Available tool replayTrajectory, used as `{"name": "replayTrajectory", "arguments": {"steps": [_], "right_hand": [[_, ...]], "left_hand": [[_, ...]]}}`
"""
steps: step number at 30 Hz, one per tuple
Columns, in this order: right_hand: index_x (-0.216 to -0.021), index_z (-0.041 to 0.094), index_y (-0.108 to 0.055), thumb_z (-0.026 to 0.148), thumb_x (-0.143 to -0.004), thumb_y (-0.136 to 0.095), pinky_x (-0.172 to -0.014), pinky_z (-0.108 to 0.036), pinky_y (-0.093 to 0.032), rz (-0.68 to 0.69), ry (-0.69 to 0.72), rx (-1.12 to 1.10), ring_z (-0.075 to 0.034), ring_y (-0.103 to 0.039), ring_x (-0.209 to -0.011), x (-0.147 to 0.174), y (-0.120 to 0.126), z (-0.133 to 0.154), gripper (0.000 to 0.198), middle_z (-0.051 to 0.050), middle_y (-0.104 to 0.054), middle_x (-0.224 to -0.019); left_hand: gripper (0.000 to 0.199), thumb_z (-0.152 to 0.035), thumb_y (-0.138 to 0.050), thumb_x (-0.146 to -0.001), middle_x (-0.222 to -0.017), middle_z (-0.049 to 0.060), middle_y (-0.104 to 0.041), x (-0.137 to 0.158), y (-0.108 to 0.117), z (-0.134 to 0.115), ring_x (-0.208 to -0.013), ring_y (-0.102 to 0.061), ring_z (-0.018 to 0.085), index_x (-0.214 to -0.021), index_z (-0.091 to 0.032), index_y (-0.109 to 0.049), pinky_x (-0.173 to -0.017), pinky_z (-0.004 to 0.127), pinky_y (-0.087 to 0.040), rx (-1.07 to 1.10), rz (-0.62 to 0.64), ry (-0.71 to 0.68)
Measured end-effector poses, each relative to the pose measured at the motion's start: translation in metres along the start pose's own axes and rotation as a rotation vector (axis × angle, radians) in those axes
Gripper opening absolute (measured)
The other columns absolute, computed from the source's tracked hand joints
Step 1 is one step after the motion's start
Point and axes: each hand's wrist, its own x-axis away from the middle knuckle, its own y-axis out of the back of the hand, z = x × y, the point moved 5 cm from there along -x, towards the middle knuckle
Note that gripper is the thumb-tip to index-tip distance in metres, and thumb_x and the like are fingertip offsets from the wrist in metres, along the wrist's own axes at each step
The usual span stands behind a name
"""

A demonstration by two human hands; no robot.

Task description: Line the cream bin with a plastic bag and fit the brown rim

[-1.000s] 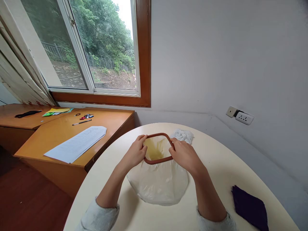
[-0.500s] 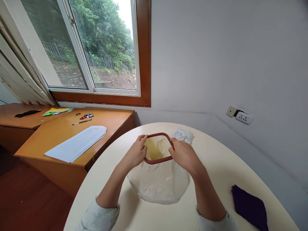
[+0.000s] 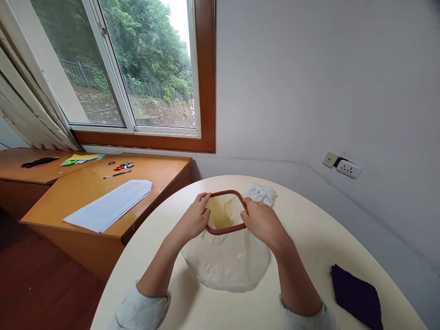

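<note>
A reddish-brown rim ring [image 3: 223, 230] with rounded corners sits over the mouth of a yellowish bin [image 3: 218, 213]. A pale, translucent plastic bag [image 3: 230, 263] lines the opening and hangs down outside below the ring, hiding most of the bin. My left hand [image 3: 196, 215] grips the ring's left side, thumb on the inner edge. On the opposite side, my right hand [image 3: 263, 220] is closed round the ring, its fingers bent over the edge.
Behind my right hand lies a crumpled whitish plastic bag [image 3: 264, 193] on the round cream table [image 3: 147, 275]. A folded dark purple cloth [image 3: 357, 295] rests near the right edge. Papers [image 3: 112, 204], a pen [image 3: 117, 174] and keys [image 3: 124, 166] lie on the wooden desk at left.
</note>
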Motion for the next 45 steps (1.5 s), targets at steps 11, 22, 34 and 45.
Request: {"name": "replayTrajectory", "arguments": {"steps": [11,22,34,45], "right_hand": [[-0.086,0.017,-0.05,0.014,-0.079,-0.035,-0.049,-0.025,-0.022,0.007,0.001,-0.005,-0.014,-0.053,-0.059,0.0011,0.0002,-0.0008,0.017,-0.005,-0.061,-0.073],[-0.089,0.017,-0.05,0.014,-0.08,-0.036,-0.05,-0.025,-0.023,0.009,0.003,0.019,-0.015,-0.054,-0.06,0.0004,-0.0027,-0.0008,0.017,-0.004,-0.061,-0.072],[-0.088,0.017,-0.052,0.015,-0.079,-0.036,-0.051,-0.026,-0.023,-0.007,0.008,0.032,-0.016,-0.055,-0.062,-0.0014,-0.0047,-0.0006,0.019,-0.005,-0.062,-0.072],[-0.104,0.018,-0.049,0.015,-0.082,-0.03,-0.051,-0.025,-0.023,0.052,0.03,0.008,-0.016,-0.054,-0.059,0.005,-0.004,-0.0014,0.029,-0.004,-0.062,-0.071]], "left_hand": [[0.053,-0.021,-0.027,-0.082,-0.141,0.009,-0.029,0.001,0.0002,-0.0009,-0.125,-0.036,0.023,-0.134,-0.011,-0.033,-0.1,0.032,-0.035,0.013,0.014,0.012],[0.054,-0.02,-0.027,-0.082,-0.14,0.01,-0.029,0.0014,-0.0008,0.0001,-0.124,-0.037,0.024,-0.135,-0.011,-0.031,-0.099,0.033,-0.036,-0.016,0.004,0.0],[0.055,-0.02,-0.027,-0.082,-0.142,0.009,-0.027,0.0026,-0.0007,-0.0003,-0.122,-0.04,0.025,-0.136,-0.012,-0.029,-0.096,0.032,-0.039,-0.049,0.017,0.0],[0.052,-0.026,-0.027,-0.084,-0.141,0.007,-0.031,0.0044,0.0019,-0.003,-0.119,-0.043,0.026,-0.134,-0.015,-0.033,-0.093,0.035,-0.04,-0.116,-0.013,0.021]]}}
